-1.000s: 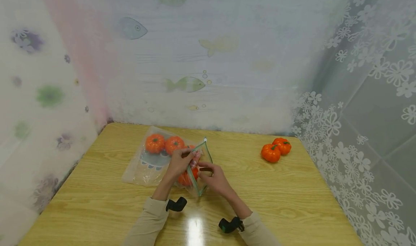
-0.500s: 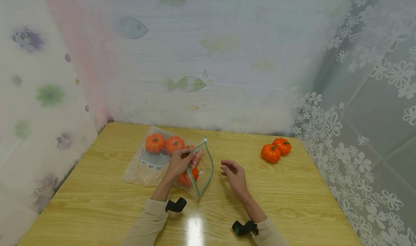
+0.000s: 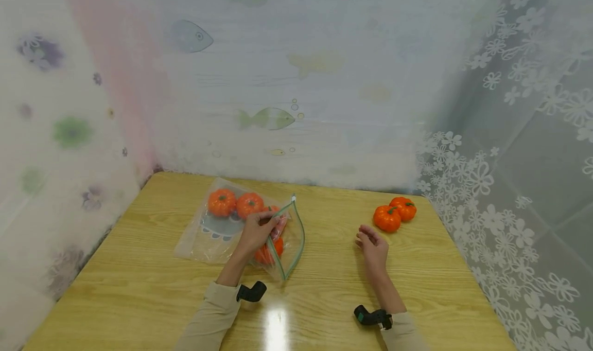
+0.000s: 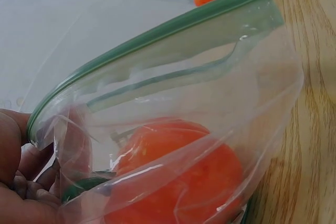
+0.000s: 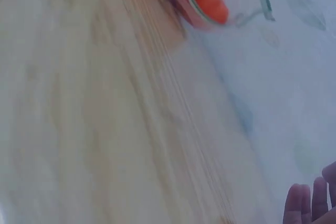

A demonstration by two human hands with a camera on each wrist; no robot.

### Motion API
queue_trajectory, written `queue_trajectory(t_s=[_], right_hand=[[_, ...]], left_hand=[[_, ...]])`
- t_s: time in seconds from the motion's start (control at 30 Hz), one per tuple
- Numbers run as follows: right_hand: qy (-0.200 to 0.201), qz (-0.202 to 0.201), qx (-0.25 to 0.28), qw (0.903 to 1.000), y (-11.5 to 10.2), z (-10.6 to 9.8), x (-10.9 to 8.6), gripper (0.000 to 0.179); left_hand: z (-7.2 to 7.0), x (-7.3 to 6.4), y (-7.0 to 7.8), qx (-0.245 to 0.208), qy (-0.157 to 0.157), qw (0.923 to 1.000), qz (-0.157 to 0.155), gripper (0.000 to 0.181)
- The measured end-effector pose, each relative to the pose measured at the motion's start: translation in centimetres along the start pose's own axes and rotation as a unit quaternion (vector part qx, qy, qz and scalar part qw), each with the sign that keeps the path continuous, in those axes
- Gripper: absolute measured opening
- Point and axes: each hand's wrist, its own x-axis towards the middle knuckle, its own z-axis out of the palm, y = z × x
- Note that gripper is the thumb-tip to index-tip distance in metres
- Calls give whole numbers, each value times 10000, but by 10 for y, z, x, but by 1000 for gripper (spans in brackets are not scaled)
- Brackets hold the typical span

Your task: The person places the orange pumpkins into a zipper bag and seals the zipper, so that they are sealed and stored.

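Bag: clear, green-edged zip bag (image 3: 302, 240), left of centre, mouth gaping right; orange pumpkins (image 3: 221, 203) inside.
Left hand (image 3: 256, 232): thumb and fingers pinching bag's near rim; blocks part of bag and contents in head view.
Right hand (image 3: 374, 248): right of centre, fingers loosely bent, holding nothing, just below loose pair.
Loose pair: front pumpkin (image 3: 387, 218) partly hides rear pumpkin (image 3: 403, 208), right side.
Surroundings: wood table (image 3: 445, 289); fish-print curtain (image 3: 343, 150) across top; black wrist mounts (image 3: 251, 292) lower centre.
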Motion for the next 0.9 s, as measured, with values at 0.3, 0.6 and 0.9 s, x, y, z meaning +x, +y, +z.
queue_trajectory(t_s=[0.3, 0.6, 0.9], right_hand=[[1209, -761, -926, 9854, -3, -31, 27, 33], [1576, -962, -1708, 9678, -6, -51, 53, 50], [1008, -761, -1956, 9725, -4, -60, 68, 78]], left_hand=[[0, 1, -1, 53, -9, 10000, -78, 22], [0, 3, -4, 125, 113, 9998, -61, 23], [0, 3, -6, 24, 61, 10000, -69, 21]])
